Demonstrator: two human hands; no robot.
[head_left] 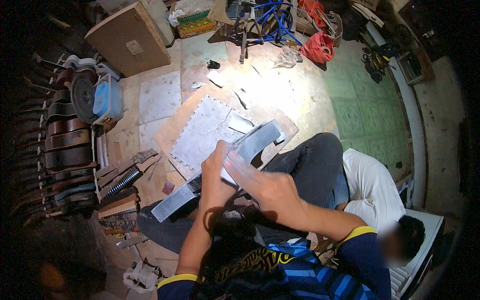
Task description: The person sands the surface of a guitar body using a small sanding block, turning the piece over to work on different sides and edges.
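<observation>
Across my lap lies a grey, curved-sided guitar body [261, 141], seen edge-on, with its other end [172, 202] at the lower left. My left hand [214, 167] is closed round its middle. My right hand [255, 182] presses on the same part, its fingers held together and smeared by motion. A pale edge shows beneath those fingers; I cannot make out what it is. Beyond the body, a board [165, 132] lies on the floor with a grey jigsaw-edged mat [200, 130] on it. White scraps [241, 124] rest near the mat's right corner.
Several guitar bodies [67, 142] stand in a row at left, by a blue-and-clear tub [109, 100]. Clamps and a coil spring [122, 182] lie nearer. A large box [127, 40], blue hose [275, 22] and red bag [318, 47] are at the back. Another person [372, 182] is close at right.
</observation>
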